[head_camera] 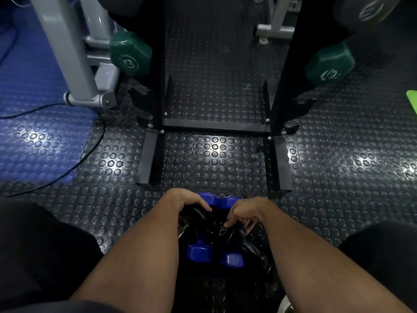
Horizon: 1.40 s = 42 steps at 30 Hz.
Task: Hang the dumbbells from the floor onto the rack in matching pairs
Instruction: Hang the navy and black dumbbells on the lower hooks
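Two blue dumbbells lie side by side on the studded floor just in front of me, with black dumbbells lying over and beside them. My left hand is closed over the head of one black dumbbell. My right hand curls around another black dumbbell to its right. The black rack stands directly ahead, its base frame on the floor. Two green dumbbells hang on it, one on the left side and one on the right.
A grey machine leg and a black cable sit on the blue floor at left. A bright green mat edge shows at far right. My knees in dark clothing frame both lower corners.
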Motion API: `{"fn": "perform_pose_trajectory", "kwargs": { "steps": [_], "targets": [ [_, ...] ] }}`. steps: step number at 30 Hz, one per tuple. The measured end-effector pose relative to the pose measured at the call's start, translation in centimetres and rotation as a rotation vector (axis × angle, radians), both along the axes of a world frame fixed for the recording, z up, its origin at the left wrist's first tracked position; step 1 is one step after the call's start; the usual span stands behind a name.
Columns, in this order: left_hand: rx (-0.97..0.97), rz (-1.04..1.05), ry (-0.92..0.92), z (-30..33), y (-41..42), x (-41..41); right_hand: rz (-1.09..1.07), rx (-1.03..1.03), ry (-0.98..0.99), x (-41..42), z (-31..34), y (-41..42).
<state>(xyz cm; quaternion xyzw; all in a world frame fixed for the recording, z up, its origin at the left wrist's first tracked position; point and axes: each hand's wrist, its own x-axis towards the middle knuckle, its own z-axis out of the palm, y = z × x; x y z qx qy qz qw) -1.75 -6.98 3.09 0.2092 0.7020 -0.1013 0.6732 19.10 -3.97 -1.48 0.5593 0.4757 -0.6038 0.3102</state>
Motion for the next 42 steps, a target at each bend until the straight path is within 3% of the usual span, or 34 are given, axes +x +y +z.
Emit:
{"fn": "perform_pose_trajectory", "kwargs": {
  "steps": [5,10,14,17,23,25,27,30,34,38,42],
  "targets": [
    [-0.039,0.132,-0.02,-0.2,-0.2,-1.9,-0.225,-0.032,-0.036,2.9,2.3,0.9],
    [-0.021,0.401,0.053,-1.0,-0.4,-4.3,-0.495,0.001,-0.173,5.4,3.3,1.8],
    [0.071,0.644,0.094,-1.1,-0.7,-4.0,-0.575,0.069,-0.27,5.8,1.7,2.2],
    [0.116,0.77,0.103,-2.4,-0.8,-3.2,-0.495,0.179,-0.305,5.9,0.3,2.1],
    [0.26,0.705,0.256,-11.9,1.1,-4.2,-0.282,0.558,-0.526,4.2,-0.2,0.9],
    [0.327,0.665,0.394,-9.9,1.3,-3.3,-0.174,0.782,-0.527,3.1,0.4,0.5],
    [0.35,0.577,0.551,-5.7,1.4,-2.1,-0.111,0.944,-0.4,1.8,1.1,0.4],
    [0.448,0.483,0.686,-3.1,1.6,-1.2,-0.177,0.782,-0.221,0.2,1.0,-0.7],
    [0.629,0.409,0.682,-3.5,1.8,-0.4,-0.313,0.564,-0.236,-0.9,-1.5,-3.1],
    [0.686,0.371,0.53,-3.6,2.7,0.8,-0.344,0.404,-0.18,-0.8,-3.1,-1.7],
    [0.645,0.446,0.243,-4.2,4.1,2.4,-0.238,0.372,-0.179,-1.0,-2.6,0.1]
  ]
}}
